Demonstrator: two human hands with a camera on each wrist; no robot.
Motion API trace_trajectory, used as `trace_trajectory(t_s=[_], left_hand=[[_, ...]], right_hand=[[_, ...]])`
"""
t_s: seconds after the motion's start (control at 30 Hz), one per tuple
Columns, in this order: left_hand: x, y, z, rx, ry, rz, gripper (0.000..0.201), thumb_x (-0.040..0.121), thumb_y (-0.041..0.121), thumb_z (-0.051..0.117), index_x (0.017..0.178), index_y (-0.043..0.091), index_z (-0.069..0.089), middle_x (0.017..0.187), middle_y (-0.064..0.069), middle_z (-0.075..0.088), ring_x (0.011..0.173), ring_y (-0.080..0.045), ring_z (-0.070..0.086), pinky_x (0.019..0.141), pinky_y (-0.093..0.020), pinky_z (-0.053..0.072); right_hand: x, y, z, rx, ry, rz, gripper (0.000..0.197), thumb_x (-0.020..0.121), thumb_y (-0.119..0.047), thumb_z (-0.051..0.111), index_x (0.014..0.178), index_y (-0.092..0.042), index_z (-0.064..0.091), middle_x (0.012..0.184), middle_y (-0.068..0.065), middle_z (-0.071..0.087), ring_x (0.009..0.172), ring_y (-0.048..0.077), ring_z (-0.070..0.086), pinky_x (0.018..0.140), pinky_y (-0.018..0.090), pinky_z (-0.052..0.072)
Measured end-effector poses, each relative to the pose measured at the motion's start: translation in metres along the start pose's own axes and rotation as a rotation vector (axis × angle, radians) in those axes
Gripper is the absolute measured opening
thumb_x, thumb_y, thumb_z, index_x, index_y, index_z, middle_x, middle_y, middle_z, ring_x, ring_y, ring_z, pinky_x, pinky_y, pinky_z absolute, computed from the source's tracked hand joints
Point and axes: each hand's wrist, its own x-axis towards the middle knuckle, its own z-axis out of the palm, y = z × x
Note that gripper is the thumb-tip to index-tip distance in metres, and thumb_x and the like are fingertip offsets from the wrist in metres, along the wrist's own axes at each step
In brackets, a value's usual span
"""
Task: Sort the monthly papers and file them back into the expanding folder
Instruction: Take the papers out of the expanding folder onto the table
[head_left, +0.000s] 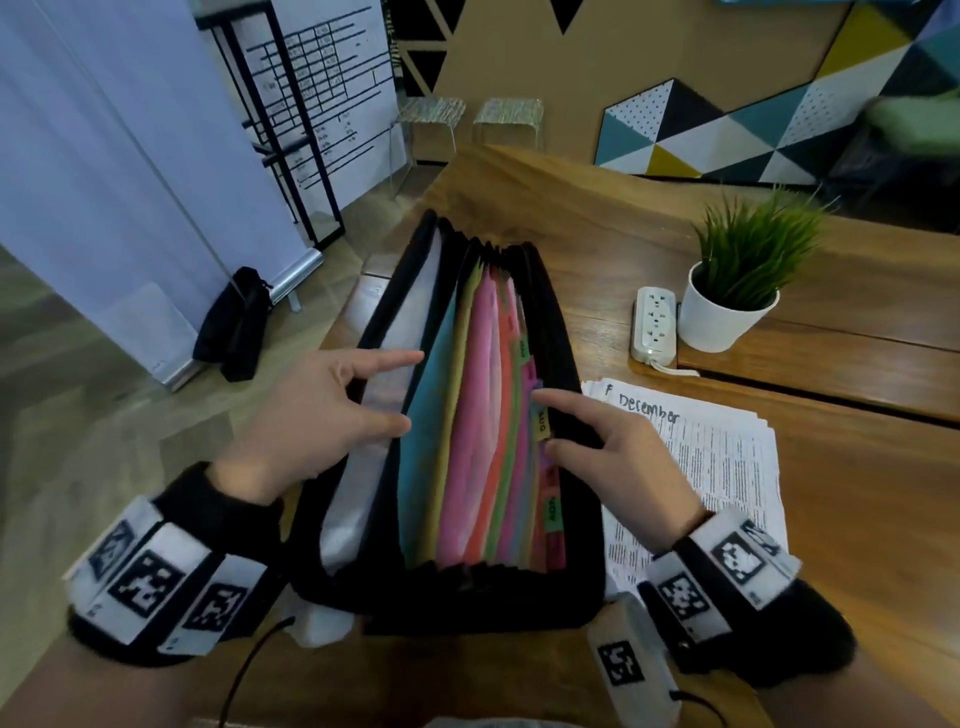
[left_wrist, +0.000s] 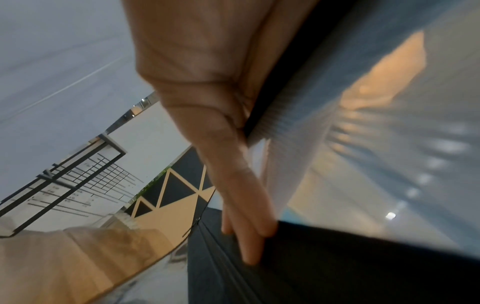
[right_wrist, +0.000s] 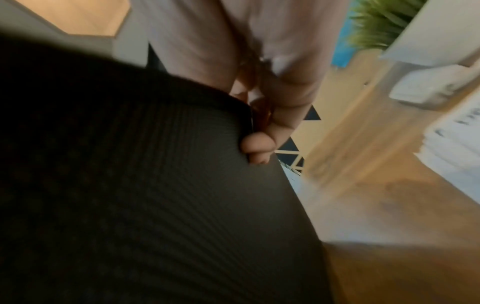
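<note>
The black expanding folder (head_left: 457, 597) stands open on the wooden table, its coloured dividers (head_left: 467, 441) with month tabs fanned out. My left hand (head_left: 408, 389) rests on the folder's left wall and grey flap, index finger and thumb straight. In the left wrist view its fingers (left_wrist: 246, 236) lie straight along the outside of the folder (left_wrist: 324, 267). My right hand (head_left: 544, 420) grips the right wall by the tabs, and its other fingers (right_wrist: 259, 148) curl against the black outer side (right_wrist: 155, 185). A stack of printed papers (head_left: 717, 447) with "December" handwritten on top lies right of the folder.
A white pot with a green plant (head_left: 727, 312) and a white power strip (head_left: 655, 325) stand at the back right on the table (head_left: 857, 519). The table's left edge runs close beside the folder. A black bag (head_left: 234, 322) lies on the floor to the left.
</note>
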Motion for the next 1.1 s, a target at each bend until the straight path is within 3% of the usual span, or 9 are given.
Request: trace_trajectory(t_s=[0.17, 0.3, 0.4, 0.5, 0.67, 0.73, 0.83, 0.97, 1.1], left_hand=[[0.0, 0.002, -0.012, 0.051, -0.041, 0.002, 0.056, 0.073, 0.014, 0.078, 0.115, 0.047, 0.062, 0.118, 0.026, 0.059, 0.095, 0.023, 0.047, 0.078, -0.001, 0.034], [0.0, 0.013, -0.003, 0.191, -0.209, 0.046, 0.065, 0.079, 0.021, 0.071, 0.122, 0.062, 0.044, 0.136, 0.02, 0.049, 0.083, -0.009, 0.053, 0.069, -0.008, 0.044], [0.001, 0.031, -0.002, 0.369, -0.311, 0.051, 0.068, 0.089, 0.014, 0.057, 0.129, 0.063, 0.034, 0.108, 0.015, 0.045, 0.057, 0.006, 0.05, 0.049, -0.014, 0.042], [0.002, 0.039, -0.002, 0.53, -0.347, 0.053, 0.061, 0.091, 0.017, 0.051, 0.128, 0.064, 0.036, 0.129, 0.008, 0.028, 0.071, 0.001, 0.054, 0.057, -0.016, 0.047], [0.002, 0.035, -0.004, 0.53, -0.296, 0.019, 0.04, 0.088, 0.03, 0.054, 0.122, 0.052, 0.054, 0.097, 0.013, 0.047, 0.047, 0.0, 0.049, 0.042, -0.009, 0.034], [0.001, 0.027, -0.004, 0.481, -0.236, 0.036, 0.032, 0.082, 0.042, 0.056, 0.113, 0.053, 0.057, 0.113, 0.005, 0.06, 0.056, 0.006, 0.055, 0.054, -0.011, 0.043], [0.0, 0.021, -0.003, 0.443, -0.159, -0.007, 0.046, 0.067, 0.072, 0.059, 0.106, 0.048, 0.062, 0.112, 0.015, 0.058, 0.099, -0.001, 0.055, 0.082, -0.025, 0.046], [0.003, 0.025, 0.007, 0.424, -0.144, -0.042, 0.042, 0.069, 0.048, 0.077, 0.108, 0.04, 0.063, 0.11, 0.01, 0.059, 0.081, 0.0, 0.054, 0.06, -0.009, 0.038], [0.0, 0.03, 0.021, 0.257, -0.115, 0.004, 0.053, 0.073, 0.015, 0.075, 0.12, 0.034, 0.059, 0.111, 0.013, 0.054, 0.05, 0.005, 0.052, 0.048, -0.006, 0.038]], right_hand=[[-0.002, -0.037, -0.025, -0.148, -0.072, -0.137, 0.048, 0.083, -0.003, 0.058, 0.111, -0.042, 0.061, 0.095, -0.009, 0.069, 0.075, 0.019, 0.066, 0.066, 0.036, 0.056], [-0.001, -0.042, -0.029, -0.354, -0.16, -0.153, 0.057, 0.088, -0.005, 0.05, 0.122, -0.051, 0.049, 0.1, -0.006, 0.053, 0.078, 0.008, 0.056, 0.061, 0.01, 0.044], [0.001, -0.048, -0.031, -0.482, -0.231, -0.151, 0.058, 0.091, -0.006, 0.045, 0.126, -0.052, 0.045, 0.091, -0.012, 0.039, 0.081, 0.004, 0.047, 0.067, 0.006, 0.039], [0.003, -0.054, -0.03, -0.584, -0.286, -0.143, 0.058, 0.092, -0.008, 0.042, 0.128, -0.054, 0.043, 0.091, -0.013, 0.035, 0.082, 0.002, 0.045, 0.072, 0.013, 0.044], [0.001, -0.057, -0.03, -0.639, -0.266, -0.155, 0.051, 0.092, -0.012, 0.042, 0.126, -0.05, 0.046, 0.088, -0.014, 0.033, 0.077, 0.005, 0.047, 0.067, 0.014, 0.045], [0.0, -0.057, -0.031, -0.645, -0.255, -0.168, 0.044, 0.092, -0.013, 0.044, 0.123, -0.044, 0.05, 0.085, -0.014, 0.032, 0.076, 0.004, 0.045, 0.064, 0.009, 0.041], [0.002, -0.057, -0.029, -0.674, -0.257, -0.159, 0.037, 0.092, -0.015, 0.043, 0.118, -0.04, 0.055, 0.085, -0.014, 0.031, 0.077, 0.003, 0.044, 0.061, 0.013, 0.04], [0.006, -0.06, -0.023, -0.712, -0.228, -0.169, 0.026, 0.094, -0.032, 0.043, 0.114, -0.035, 0.06, 0.084, -0.012, 0.034, 0.077, 0.002, 0.041, 0.065, 0.01, 0.034], [0.01, -0.057, -0.023, -0.811, -0.175, -0.179, 0.038, 0.088, -0.052, 0.049, 0.087, -0.022, 0.073, 0.07, 0.003, 0.059, 0.084, 0.011, 0.044, 0.073, 0.032, 0.044]])
